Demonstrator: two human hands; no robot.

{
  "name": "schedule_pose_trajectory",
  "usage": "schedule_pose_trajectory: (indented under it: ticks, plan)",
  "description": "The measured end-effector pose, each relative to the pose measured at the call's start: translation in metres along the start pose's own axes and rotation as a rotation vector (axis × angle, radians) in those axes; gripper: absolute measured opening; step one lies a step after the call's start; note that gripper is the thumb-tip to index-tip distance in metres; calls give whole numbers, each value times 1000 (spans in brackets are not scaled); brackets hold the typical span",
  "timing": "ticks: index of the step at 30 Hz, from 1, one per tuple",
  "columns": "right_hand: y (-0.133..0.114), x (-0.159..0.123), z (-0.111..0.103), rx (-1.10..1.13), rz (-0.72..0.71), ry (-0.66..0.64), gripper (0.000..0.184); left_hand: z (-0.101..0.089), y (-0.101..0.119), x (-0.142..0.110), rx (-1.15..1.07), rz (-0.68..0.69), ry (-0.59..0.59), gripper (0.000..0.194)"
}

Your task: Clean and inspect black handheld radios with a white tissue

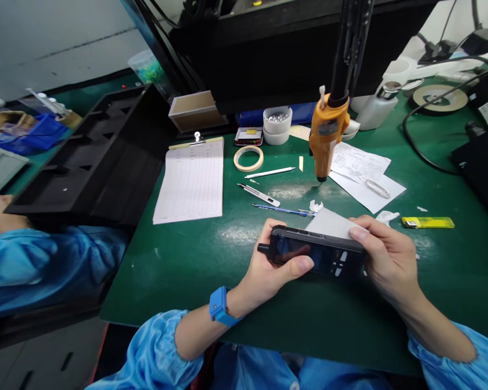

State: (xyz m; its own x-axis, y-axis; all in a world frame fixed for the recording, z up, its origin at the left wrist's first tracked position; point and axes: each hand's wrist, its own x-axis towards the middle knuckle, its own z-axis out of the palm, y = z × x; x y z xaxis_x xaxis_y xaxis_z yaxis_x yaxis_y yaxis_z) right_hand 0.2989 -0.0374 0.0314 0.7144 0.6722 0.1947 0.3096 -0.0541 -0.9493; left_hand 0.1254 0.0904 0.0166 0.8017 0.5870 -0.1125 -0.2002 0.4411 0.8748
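Observation:
A black two-way radio [319, 257] with a short antenna stub, a dark screen and a few keys lies sideways between my hands, above the table. My left hand [268, 265] is closed round its antenna end, thumb across the screen. At the other end, my right hand [390, 257] grips the radio with the thumb along its upper edge; most of its fingers are behind. A white sheet [331, 223] shows just behind the radio, near the right thumb; whether that hand also holds it I cannot tell. A blue pen [282, 210] and a small white plastic piece [316, 206] lie just beyond.
An orange electric screwdriver [327, 132] hangs over the green table [179, 271]. Around it are a clipboard [191, 181], a tape roll [248, 158], a utility knife [259, 195], papers [366, 173] and a yellow lighter [428, 222]. A co-worker's arm [8, 244] is at left.

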Motion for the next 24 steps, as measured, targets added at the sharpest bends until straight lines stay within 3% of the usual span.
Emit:
schedule_pose_trajectory:
  ticks: [5,12,24]
  plan:
    - [2,-1,0,5,-42,-7,31,0,1,0,16,4,1,57]
    - [2,0,-2,-61,-26,-19,45,0,1,2,-25,28,-42,53]
    - [6,-2,-2,-40,-67,-19,43,-4,-2,3,-23,74,-85,52]
